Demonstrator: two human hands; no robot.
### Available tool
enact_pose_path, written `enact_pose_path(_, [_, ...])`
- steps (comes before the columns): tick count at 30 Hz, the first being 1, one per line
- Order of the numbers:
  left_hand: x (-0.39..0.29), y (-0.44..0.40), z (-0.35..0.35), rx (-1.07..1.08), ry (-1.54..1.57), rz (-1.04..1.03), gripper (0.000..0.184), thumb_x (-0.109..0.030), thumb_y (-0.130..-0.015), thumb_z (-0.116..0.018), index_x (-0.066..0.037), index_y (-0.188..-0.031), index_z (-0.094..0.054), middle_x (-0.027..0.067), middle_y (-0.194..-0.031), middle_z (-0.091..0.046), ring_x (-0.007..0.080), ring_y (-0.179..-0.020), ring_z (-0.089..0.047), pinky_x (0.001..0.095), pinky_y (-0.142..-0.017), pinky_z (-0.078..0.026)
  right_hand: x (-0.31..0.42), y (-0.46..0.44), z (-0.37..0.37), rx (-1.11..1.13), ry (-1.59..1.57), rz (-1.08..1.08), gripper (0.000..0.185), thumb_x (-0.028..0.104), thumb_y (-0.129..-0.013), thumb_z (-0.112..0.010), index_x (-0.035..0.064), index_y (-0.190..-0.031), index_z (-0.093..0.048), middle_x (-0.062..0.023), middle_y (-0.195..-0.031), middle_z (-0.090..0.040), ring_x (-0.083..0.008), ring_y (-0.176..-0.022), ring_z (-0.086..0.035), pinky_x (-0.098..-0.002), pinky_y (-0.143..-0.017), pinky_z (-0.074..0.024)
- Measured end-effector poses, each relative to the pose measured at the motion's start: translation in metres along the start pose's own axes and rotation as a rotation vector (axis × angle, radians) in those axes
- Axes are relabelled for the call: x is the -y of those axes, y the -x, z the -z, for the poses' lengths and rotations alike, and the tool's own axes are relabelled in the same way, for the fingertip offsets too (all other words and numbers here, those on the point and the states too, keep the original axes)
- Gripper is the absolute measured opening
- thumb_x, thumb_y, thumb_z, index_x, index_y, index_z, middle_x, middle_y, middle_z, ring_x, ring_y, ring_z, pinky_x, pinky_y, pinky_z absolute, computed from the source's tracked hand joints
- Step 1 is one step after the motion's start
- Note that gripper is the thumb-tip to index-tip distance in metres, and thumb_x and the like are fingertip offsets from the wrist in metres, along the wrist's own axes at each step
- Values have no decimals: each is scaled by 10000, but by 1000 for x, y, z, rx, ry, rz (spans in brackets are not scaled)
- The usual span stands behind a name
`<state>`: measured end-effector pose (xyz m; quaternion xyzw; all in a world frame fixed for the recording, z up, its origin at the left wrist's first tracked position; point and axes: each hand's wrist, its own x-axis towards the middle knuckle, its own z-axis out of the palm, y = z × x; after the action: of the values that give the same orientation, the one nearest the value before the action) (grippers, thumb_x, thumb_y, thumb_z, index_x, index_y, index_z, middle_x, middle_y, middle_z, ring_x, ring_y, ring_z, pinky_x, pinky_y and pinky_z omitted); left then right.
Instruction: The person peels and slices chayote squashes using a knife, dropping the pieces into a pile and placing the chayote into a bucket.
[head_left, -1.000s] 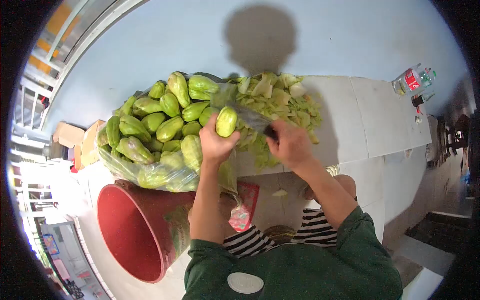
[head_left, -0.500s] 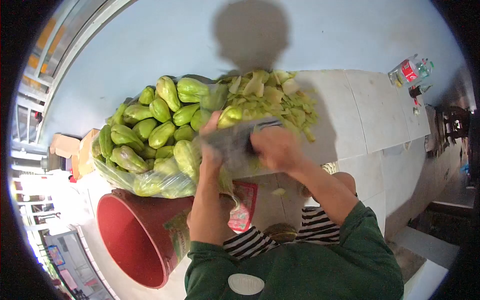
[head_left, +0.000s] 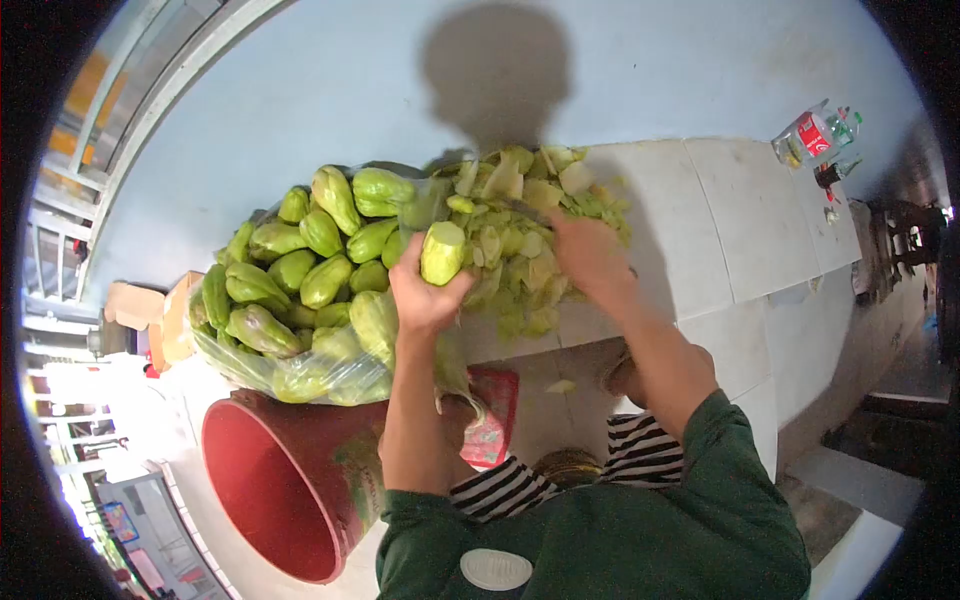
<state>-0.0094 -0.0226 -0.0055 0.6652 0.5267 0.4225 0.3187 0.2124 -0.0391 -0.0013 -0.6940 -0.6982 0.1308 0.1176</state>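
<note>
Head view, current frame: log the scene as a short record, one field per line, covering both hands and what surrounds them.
Left hand: holds a green fruit, upper end cut flat
Right hand: grips a knife, blade seen nearly edge-on
Bag: clear plastic bag of green fruits
Cuttings: heaped on the tiled surface, right of the bag
Bucket: red bucket, lower left
Far right: plastic bottle

We record: one pale blue wall (head_left: 680, 70), ahead of the left hand (head_left: 430, 300) and right hand (head_left: 590, 255), bearing a rounded shadow (head_left: 495, 65); one white tiled ledge (head_left: 710, 220), extending past the right; one white-barred grille (head_left: 117, 188) and bright glare (head_left: 125, 400), past the left.
</note>
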Motion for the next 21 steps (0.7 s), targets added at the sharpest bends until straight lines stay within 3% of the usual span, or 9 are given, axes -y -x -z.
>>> enact_pose_path(3, [38, 0, 3, 39, 290, 155, 386, -180, -677, -713, -9, -1010, -618, 56, -862, -649, 164, -748, -586, 307, -714, -490, -12, 1, 10, -57, -117, -62, 178, 178, -892, -536, 66, -1027, -504, -203, -727, -626, -408, -728, -624, -525, -614, -467])
enact_pose_path(6, [35, -3, 8, -24, 753, 629, 558, -385, -864, -618, -52, -1295, -498, 161, -1205, -565, 234, -1106, -540, 391, -901, -453, -1, 0, 17, -26, -159, -106, 261, 180, -872, -530, 80, -1110, -496, -214, -734, -627, -426, -723, -627, -536, -641, -494])
enact_pose_path(7, [21, -4, 16, -35, 748, 632, 558, -385, -864, -618, -52, -1295, -498, 161, -1205, -565, 234, -1106, -540, 391, -901, -453, -6, -2, 7, -55, -143, -50, 260, 181, -872, -533, 72, -1105, -493, -213, -736, -628, -430, -722, -624, -535, -644, -494])
enact_pose_path(9, [3, -5, 28, 2, 1362, 289, 544, -366, -894, -582, -70, -1333, -454, 175, -1228, -555, 267, -1121, -542, 438, -895, -470, -6, -1, -6, -86, -137, 0, 260, 182, -872, -535, 65, -1100, -490, -212, -737, -628, -434, -721, -621, -534, -647, -494])
enact_pose_path(11, [18, 1, 20, -60, 1270, 482, 638, -441, -833, -578, -32, -1309, -462, 155, -1190, -581, 295, -1072, -560, 519, -875, -474, 0, 0, -6, -176, -231, 99, 171, 162, -887, -567, 48, -1002, -512, -201, -696, -613, -394, -657, -613, -491, -597, -471])
enact_pose_path(13, [43, 5, 13, 275, 1190, 632, 511, -276, -823, -643, -65, -1256, -474, 129, -1113, -611, 270, -966, -603, 438, -825, -502, 11, 5, 0, -147, -218, 149, 194, 148, -871, -557, 33, -1018, -504, -201, -736, -624, -406, -697, -620, -503, -620, -487])
enact_pose_path(14, [48, 5, 5, 88, 940, 663, 517, -159, -752, -694, -42, -1212, -490, 96, -1010, -632, 238, -904, -609, 405, -795, -509, 16, 5, 1, -123, -210, 176, 219, 134, -854, -547, 18, -1033, -497, -202, -776, -635, -418, -736, -627, -516, -643, -502])
enact_pose_path(17, [18, 1, 6, 120, 711, 376, 533, -63, -710, -714, -25, -1194, -492, 56, -952, -627, 201, -847, -601, 348, -779, -509, 18, 7, -11, -346, -120, 483, 188, 121, -808, -569, 38, -969, -520, -140, -786, -623, -339, -732, -641, -457, -616, -518])
enact_pose_path(21, [30, 7, -7, 46, 631, 388, 552, -73, -723, -734, -31, -1213, -484, 32, -1033, -610, 139, -896, -584, 284, -824, -489, 40, 19, -14, -457, -44, 653, 187, 145, -754, -579, 75, -920, -530, -49, -755, -579, -230, -703, -629, -363, -584, -520])
